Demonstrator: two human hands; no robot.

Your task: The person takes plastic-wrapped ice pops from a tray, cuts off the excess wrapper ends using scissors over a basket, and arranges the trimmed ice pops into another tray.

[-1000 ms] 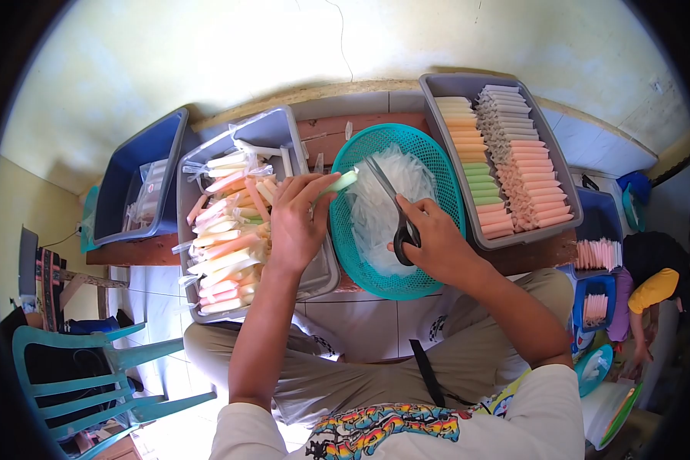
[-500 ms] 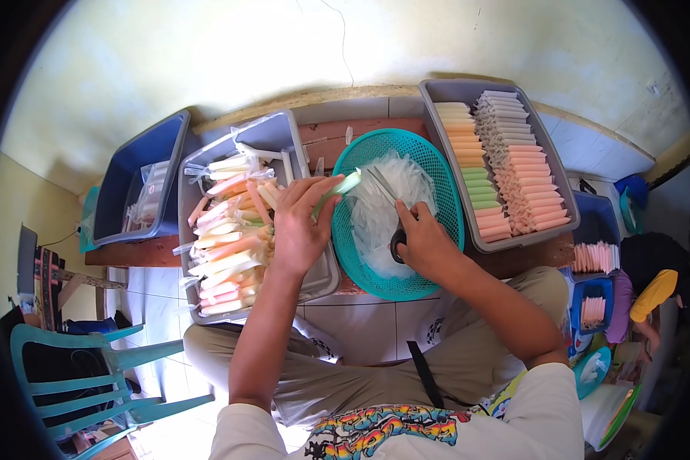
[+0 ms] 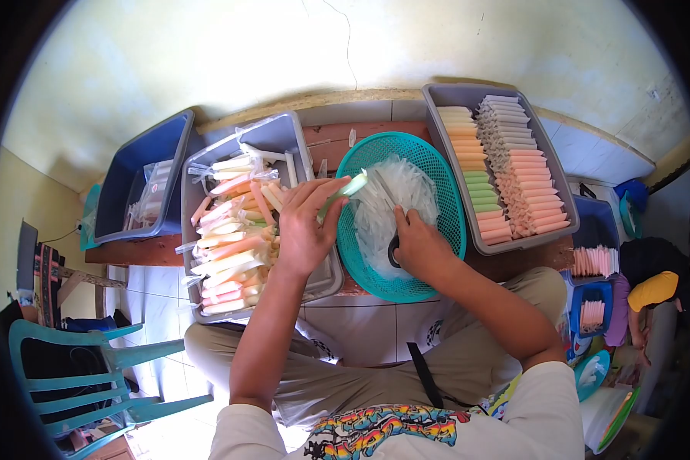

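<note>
My left hand (image 3: 307, 226) is closed around a pale green filled plastic tube, like an ice pop (image 3: 353, 185), with its tip pointing up to the right. In my right hand (image 3: 425, 245) is a pair of scissors (image 3: 394, 251), black-handled, its blades near the tube's tip. Both are above a turquoise mesh basket (image 3: 458, 230) holding a heap of clear plastic scraps (image 3: 408, 192). Left of it, a grey tray (image 3: 331, 280) holds a loose pile of white, pink, orange and green tubes (image 3: 226, 253).
On the right, another grey tray (image 3: 523, 244) has similar tubes in neat rows. A dark blue tub (image 3: 115, 180) with plastic packets stands far left. A turquoise chair (image 3: 61, 360) is at lower left. Another person in a yellow sleeve (image 3: 652, 290) bends near blue containers at far right.
The scissors and my right hand have shifted slightly, the blades appearing less spread. The green ice pop stays in my left hand. The person at right has moved their arm a little.
</note>
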